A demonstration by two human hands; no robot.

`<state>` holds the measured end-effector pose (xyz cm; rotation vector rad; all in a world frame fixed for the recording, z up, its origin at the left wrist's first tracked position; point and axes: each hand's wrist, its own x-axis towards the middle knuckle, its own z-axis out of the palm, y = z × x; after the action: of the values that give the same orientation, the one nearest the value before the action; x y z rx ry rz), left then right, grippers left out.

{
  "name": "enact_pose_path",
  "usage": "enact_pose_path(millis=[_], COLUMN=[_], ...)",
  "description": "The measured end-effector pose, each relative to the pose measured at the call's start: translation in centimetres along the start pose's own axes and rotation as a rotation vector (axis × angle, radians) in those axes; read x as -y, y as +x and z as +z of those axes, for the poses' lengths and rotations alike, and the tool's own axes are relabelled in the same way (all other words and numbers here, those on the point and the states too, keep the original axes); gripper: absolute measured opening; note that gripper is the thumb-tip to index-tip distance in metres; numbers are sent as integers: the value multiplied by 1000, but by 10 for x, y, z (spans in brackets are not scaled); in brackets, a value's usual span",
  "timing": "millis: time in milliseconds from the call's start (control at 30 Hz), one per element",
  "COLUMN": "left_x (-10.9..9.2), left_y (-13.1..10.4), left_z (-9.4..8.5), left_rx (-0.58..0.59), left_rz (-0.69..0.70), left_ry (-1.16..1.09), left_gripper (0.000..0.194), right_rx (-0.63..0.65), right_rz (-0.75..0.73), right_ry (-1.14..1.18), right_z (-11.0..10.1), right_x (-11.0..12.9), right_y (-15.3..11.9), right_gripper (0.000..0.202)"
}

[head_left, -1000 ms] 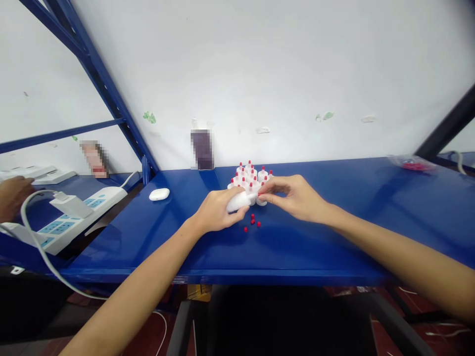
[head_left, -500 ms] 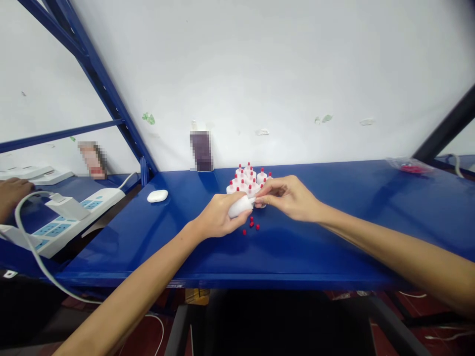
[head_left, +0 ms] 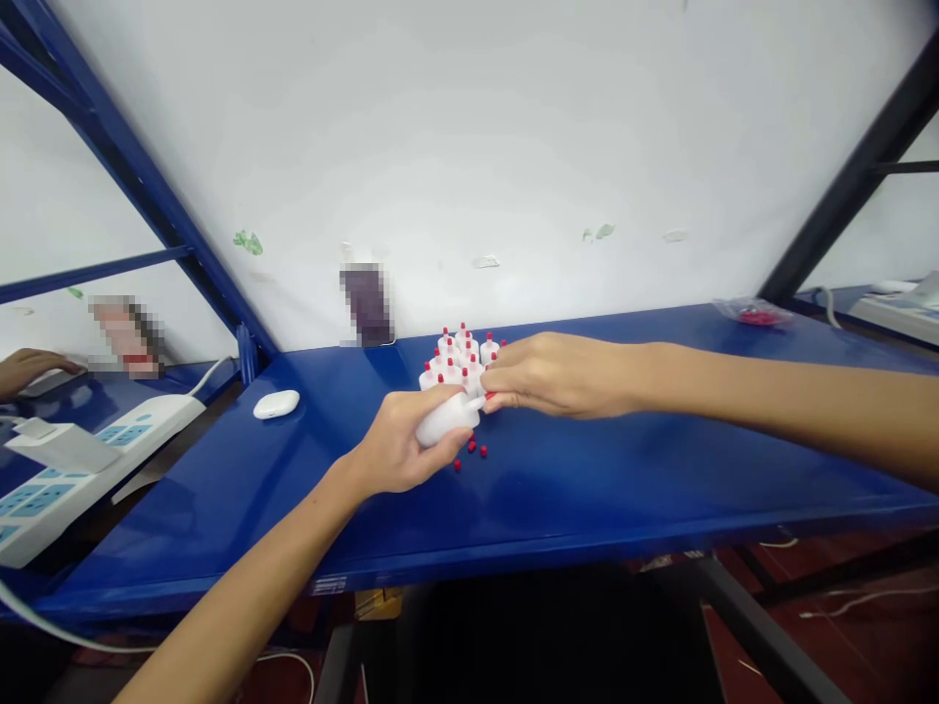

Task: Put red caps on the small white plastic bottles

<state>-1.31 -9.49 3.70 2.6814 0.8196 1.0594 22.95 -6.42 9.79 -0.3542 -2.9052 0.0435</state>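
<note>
My left hand [head_left: 400, 440] is wrapped round a small white squeeze bottle [head_left: 444, 420], tilted so its nozzle points right. My right hand [head_left: 550, 376] pinches a red cap [head_left: 490, 396] at the nozzle's tip; the fingertips partly hide it, so how far it sits on the nozzle cannot be seen. Right behind the hands, several white bottles with red caps [head_left: 449, 374] stand upright in a tight cluster, some hidden by my right hand. A few loose red caps [head_left: 483, 451] lie on the blue table [head_left: 587, 479] below the bottle.
A white earbud case [head_left: 277, 404] lies at the table's left, and a blurred dark phone-like object [head_left: 369, 305] leans on the wall. A clear bag with red contents [head_left: 755, 313] is at the back right. Left stand a power strip [head_left: 95, 460] and another person's hand [head_left: 36, 370].
The view has swung rightward, so everything appears further left. My right hand has rolled over, its back now facing up, and the red cap shows at the nozzle. My left hand still holds the bottle.
</note>
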Motion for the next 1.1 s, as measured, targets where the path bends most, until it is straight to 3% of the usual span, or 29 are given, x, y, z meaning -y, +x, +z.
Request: enact_pose_path(millis=[167,333,500,533,600,700,867,967,1100], left_x=[2,10,27,29,31,29,25,27,29], left_y=[-1,1,0,0,1,3,3,3,2], left_z=[2,6,0,-1,-1,2,5,5,6], left_rx=[94,-25,-124,-131,-120,-50,37,37,3], left_rz=[36,10,-204,-247,-289,-273,-294,-290,-204], left_ry=[8,42,96,90,79,107,205,210,118], left_gripper=[20,29,34,34,35,36,39,40,32], right_rx=[41,-102,-283,-254,-77,91,17,-50,-30], right_rz=[61,167,408,468,553,614,683,720,722], right_ry=[176,321,359,339,295,248,241,177,135], right_z=[17,15,9,10,16,31,50,51,51], right_x=[4,6,-12,-18,-28,-39,-40,-36,-24], right_y=[-1,2,-14,-19,-28,-32,-26,-26,-28], right_gripper=[35,36,34,33,32,33,31,29,25])
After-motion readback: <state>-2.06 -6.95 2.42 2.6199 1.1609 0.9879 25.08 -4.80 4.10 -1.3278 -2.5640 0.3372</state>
